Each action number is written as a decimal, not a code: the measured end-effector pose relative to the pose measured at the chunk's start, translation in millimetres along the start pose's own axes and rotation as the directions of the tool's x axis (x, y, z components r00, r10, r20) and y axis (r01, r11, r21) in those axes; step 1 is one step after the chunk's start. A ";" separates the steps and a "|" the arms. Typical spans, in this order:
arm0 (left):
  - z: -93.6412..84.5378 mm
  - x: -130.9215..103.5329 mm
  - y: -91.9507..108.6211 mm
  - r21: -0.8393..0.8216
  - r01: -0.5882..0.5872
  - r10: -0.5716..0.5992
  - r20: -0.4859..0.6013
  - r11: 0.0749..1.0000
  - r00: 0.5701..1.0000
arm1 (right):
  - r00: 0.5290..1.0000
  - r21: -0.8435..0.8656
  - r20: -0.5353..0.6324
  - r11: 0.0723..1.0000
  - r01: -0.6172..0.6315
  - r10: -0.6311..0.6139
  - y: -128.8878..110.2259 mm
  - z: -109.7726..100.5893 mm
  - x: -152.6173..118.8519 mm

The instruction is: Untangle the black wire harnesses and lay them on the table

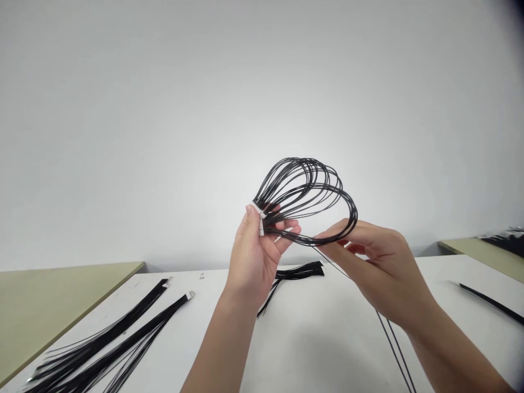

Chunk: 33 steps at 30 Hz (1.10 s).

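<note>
A wire harness of thin black wires (313, 164) is held up in front of me, its wires bent round in wide loops. My left hand (256, 256) is closed on the white connectors (258, 214) where the looped wires meet. At the lower right of the loops, my right hand (376, 262) pinches wire between thumb and fingertips. A thin strand runs down from that pinch behind the hand, and two black wires (395, 344) hang below the right wrist. Part of the right fingers is hidden behind the hand.
Two bundles of black wires (118, 322) lie on the white table (196, 338) at the left. Another bundle (301, 271) lies behind my left hand. One black cable (491, 302) rests at the right. Greenish boards (61, 289) flank the table, and a pale wall stands behind.
</note>
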<state>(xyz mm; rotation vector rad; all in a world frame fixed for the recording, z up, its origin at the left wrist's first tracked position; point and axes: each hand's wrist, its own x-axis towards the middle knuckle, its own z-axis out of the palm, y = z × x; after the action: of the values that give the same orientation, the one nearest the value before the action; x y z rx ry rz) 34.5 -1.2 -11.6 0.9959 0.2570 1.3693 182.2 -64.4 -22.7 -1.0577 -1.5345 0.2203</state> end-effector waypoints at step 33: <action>-1.7 1.5 -0.8 0.031 -0.010 0.010 0.000 0.999 1.000 | 0.999 -0.071 0.033 0.997 0.012 -0.010 -0.7 -0.9 -0.2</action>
<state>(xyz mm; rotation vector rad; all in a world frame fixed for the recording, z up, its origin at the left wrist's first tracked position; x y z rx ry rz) 34.3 0.9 -12.6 1.0241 0.2741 1.3783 182.7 -65.4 -22.1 -1.1060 -1.5874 0.1771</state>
